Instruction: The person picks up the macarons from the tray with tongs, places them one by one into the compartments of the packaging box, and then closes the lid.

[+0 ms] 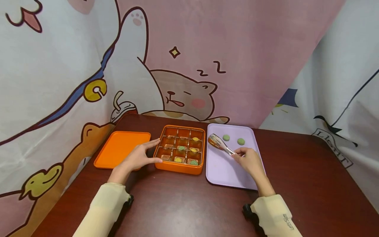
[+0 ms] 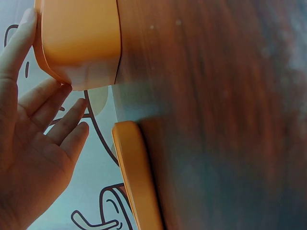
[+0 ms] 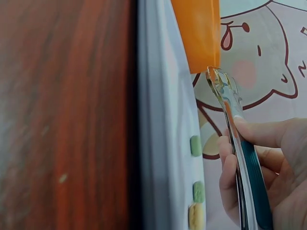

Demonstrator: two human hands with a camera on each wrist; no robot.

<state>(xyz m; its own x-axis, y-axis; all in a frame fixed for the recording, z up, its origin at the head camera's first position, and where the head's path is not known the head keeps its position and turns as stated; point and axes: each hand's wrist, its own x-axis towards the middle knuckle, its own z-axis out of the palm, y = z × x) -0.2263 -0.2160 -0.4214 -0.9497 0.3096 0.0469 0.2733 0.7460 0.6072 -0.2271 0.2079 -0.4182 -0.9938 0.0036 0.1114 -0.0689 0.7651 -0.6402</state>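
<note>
My left hand (image 1: pixel 134 161) rests against the left side of an orange box (image 1: pixel 180 167), its fingers fairly straight along the rim and wall. Inside the box a clear divider forms several square compartments; some hold small green pieces (image 1: pixel 181 148) or yellow pieces (image 1: pixel 195 139). In my right hand (image 1: pixel 250 161) are metal tongs (image 1: pixel 219 142) with a dark green handle (image 3: pixel 254 182). Their tips hover over the left part of a lilac tray (image 1: pixel 225 176), near the box, with no piece visible between them. Two round green pieces (image 1: pixel 234 139) lie on the tray.
An orange lid (image 1: pixel 122 148) lies flat left of the box, partly behind my left hand. On the tray, the right wrist view also shows a yellow piece (image 3: pixel 195 216). A printed curtain (image 1: pixel 237 49) rises behind the brown table (image 1: pixel 177 204).
</note>
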